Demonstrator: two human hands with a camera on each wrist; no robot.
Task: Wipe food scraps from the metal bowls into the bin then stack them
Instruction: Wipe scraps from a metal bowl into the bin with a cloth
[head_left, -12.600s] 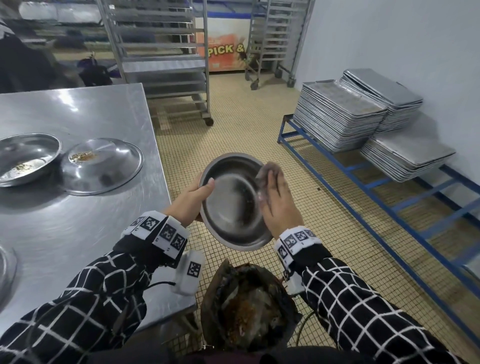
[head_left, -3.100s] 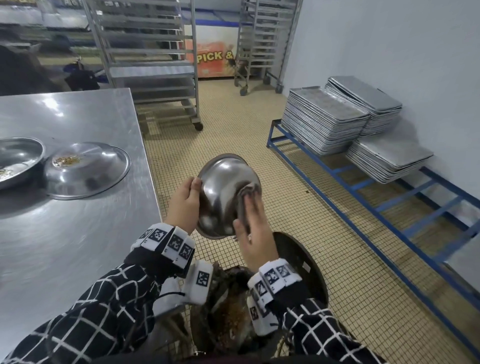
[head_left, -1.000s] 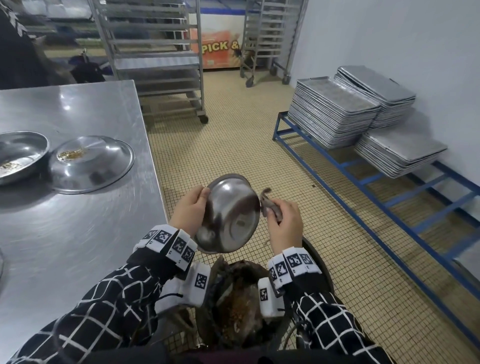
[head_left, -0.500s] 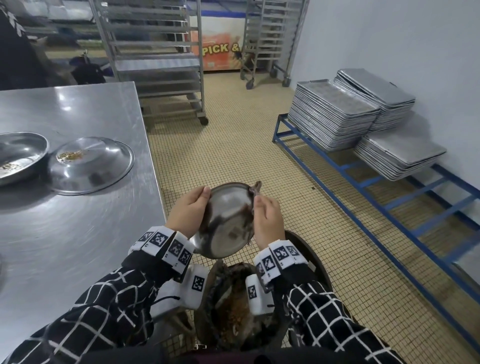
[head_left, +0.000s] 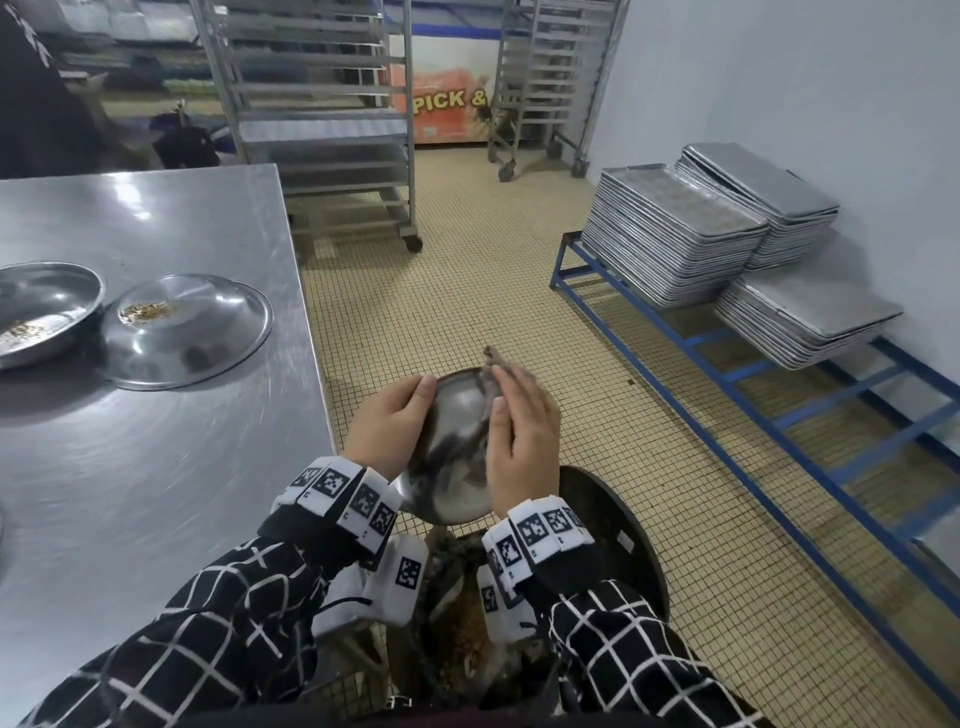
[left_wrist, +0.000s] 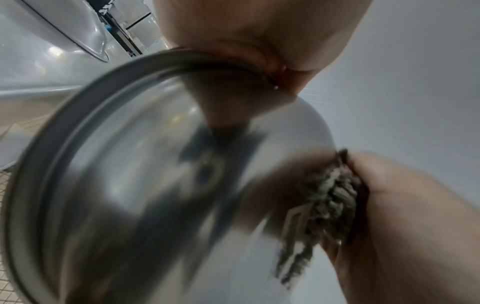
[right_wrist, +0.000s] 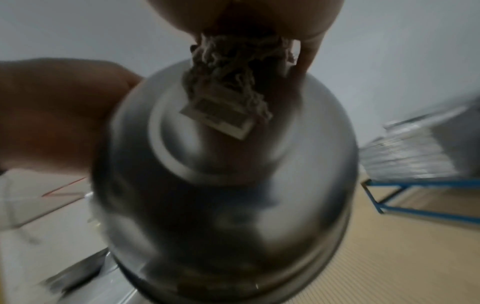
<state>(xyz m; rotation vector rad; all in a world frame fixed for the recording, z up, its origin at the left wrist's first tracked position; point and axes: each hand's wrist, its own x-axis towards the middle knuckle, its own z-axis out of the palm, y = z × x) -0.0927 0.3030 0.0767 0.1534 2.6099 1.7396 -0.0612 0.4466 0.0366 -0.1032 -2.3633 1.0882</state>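
Note:
A metal bowl (head_left: 454, 467) hangs tilted over the bin (head_left: 457, 639), its outside turned towards me. My left hand (head_left: 387, 431) grips the bowl's rim on the left. My right hand (head_left: 519, 441) holds a grey cloth (head_left: 491, 358) bunched against the bowl's outside. The right wrist view shows the cloth (right_wrist: 228, 82) lying on the base ring of the bowl (right_wrist: 221, 174). From the left wrist, the bowl (left_wrist: 142, 185) is blurred and the cloth (left_wrist: 324, 201) sits under the right hand (left_wrist: 402, 226). The bin holds brown scraps.
On the steel table (head_left: 156, 493) at my left, a bowl (head_left: 47, 312) with scraps stands beside an upturned one (head_left: 187, 332) with scraps on top. A blue rack (head_left: 727, 374) with stacked trays (head_left: 670, 234) lines the right wall. Wheeled racks (head_left: 322, 130) stand behind.
The right hand has slid the cloth from the bowl's right rim up across its outside. The left hand keeps its grip on the rim, and the bowl has tipped a little.

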